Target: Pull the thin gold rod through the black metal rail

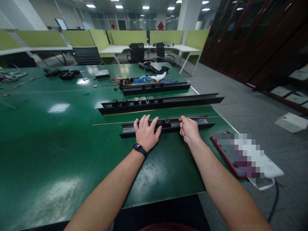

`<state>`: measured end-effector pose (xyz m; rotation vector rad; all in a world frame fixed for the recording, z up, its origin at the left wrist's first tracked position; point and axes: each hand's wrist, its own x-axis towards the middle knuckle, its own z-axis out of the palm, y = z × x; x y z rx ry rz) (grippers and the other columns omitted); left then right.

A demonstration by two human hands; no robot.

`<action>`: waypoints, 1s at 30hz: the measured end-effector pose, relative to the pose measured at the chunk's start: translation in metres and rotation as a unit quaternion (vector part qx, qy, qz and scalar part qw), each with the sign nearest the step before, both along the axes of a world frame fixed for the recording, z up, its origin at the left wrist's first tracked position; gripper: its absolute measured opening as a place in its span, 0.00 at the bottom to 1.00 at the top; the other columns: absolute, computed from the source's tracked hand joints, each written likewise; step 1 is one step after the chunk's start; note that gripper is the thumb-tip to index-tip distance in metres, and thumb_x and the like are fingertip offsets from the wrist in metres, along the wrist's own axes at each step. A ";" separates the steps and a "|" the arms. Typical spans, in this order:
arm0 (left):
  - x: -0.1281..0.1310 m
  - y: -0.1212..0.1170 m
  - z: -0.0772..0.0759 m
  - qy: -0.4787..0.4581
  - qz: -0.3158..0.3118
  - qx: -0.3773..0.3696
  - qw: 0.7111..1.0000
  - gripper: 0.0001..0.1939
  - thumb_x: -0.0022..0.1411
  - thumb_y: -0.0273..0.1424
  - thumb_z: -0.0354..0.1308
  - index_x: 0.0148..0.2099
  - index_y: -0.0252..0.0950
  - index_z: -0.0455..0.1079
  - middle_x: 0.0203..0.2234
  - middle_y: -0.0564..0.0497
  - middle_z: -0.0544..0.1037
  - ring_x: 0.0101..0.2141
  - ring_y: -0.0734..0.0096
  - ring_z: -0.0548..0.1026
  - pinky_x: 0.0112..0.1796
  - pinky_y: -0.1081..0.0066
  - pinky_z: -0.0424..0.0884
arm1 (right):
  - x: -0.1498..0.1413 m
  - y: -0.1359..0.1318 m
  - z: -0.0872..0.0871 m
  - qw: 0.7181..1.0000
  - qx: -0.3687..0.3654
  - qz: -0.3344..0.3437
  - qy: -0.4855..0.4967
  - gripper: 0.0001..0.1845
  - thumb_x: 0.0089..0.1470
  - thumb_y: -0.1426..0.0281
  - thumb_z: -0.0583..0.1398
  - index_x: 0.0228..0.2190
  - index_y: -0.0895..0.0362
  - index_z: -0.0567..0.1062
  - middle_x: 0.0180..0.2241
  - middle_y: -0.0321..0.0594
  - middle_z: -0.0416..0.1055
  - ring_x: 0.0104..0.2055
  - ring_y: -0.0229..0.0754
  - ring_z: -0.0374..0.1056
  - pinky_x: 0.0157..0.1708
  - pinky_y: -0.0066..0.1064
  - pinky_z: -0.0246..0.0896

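Note:
A short black channel rail (205, 125) lies crosswise on the green table in front of me, with small dark blocks (166, 122) inside it. My left hand (147, 133), wearing a black wristband, rests over the rail's left half with its fingers spread. Farther right, my right hand (189, 129) is closed in a pinch at the rail; whatever lies between its fingers is hidden. Just behind the rail runs a thin yellowish rod (108, 124), passing behind both hands. A longer black rail (187, 100) with several dark blocks along it lies beyond.
Another black rail (173, 87) lies farther back, near a blue item (141, 80) and wires. Dark tools (61, 73) and a small box (102, 74) sit at the far left. A red-edged tablet-like item (228, 160), partly blurred, is by the green table's (60, 138) right edge.

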<state>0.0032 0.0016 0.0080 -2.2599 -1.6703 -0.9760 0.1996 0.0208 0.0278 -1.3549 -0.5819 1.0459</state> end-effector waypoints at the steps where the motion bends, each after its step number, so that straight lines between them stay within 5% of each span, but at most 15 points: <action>1: 0.000 0.000 0.000 0.001 0.000 0.000 1.000 0.22 0.70 0.44 0.55 0.63 0.48 0.71 0.64 0.41 0.70 0.66 0.49 0.63 0.67 0.41 0.46 | 0.000 0.000 0.000 1.000 -0.001 -0.004 0.001 0.10 0.62 0.65 0.62 0.31 0.57 0.71 0.13 0.27 0.61 0.07 0.28 0.46 0.07 0.21 0.37; 30: 0.001 0.000 -0.001 0.006 0.004 0.002 1.000 0.22 0.71 0.44 0.54 0.63 0.49 0.70 0.64 0.42 0.70 0.67 0.49 0.63 0.67 0.42 0.46 | 0.001 -0.001 -0.002 1.000 0.007 0.010 -0.007 0.12 0.63 0.63 0.61 0.31 0.58 0.73 0.13 0.28 0.61 0.07 0.29 0.47 0.07 0.21 0.37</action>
